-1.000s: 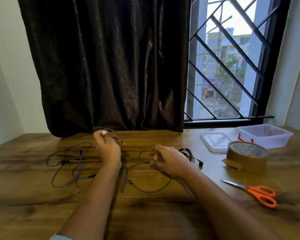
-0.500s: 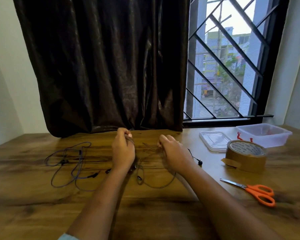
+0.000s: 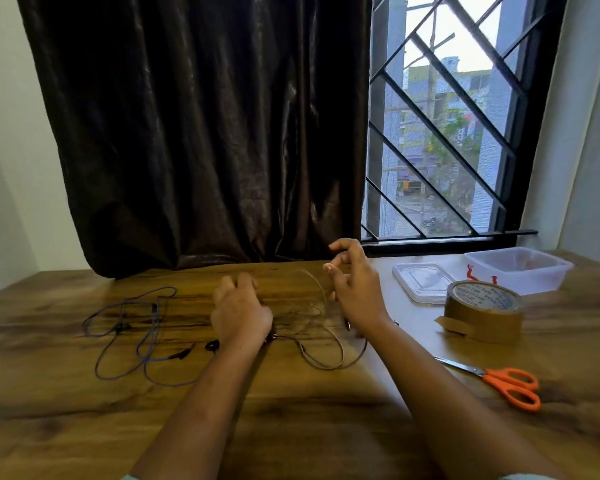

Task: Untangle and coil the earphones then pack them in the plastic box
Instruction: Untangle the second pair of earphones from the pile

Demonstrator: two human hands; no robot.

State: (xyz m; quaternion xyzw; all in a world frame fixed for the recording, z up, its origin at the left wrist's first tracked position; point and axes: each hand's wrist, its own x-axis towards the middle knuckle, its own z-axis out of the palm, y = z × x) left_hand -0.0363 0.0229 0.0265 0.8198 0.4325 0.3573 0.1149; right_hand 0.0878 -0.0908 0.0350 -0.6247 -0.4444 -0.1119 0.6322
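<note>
Left hand: back up, low over the table, fingers curled down onto the dark earphones; the grip itself is hidden under the hand, so I cannot tell whether it pinches the cord
Right hand: raised a little, fingers spread and loosely bent, a thin strand of cord arching up beside the fingertips; whether it is gripped I cannot tell
Dark earphones: tangled between the two hands, loops of cord lying on the table toward the near side, part hidden by the left hand and right wrist
Blue earphones: lying loose in wide loops left of the left hand, apart from it, plug end and a black earbud just beside the left wrist
Box: clear plastic, open, far right by the window, well apart from the hands
Lid: flat on the table just left of the box
Tape: brown roll, in front of the lid and box, standing between them and the near edge
Scissors: orange handles, near right, blades pointing toward the right forearm
Table: wood grain
Curtain: dark, hanging behind the hands, hem touching the far table edge
Window: barred, right of the curtain
</note>
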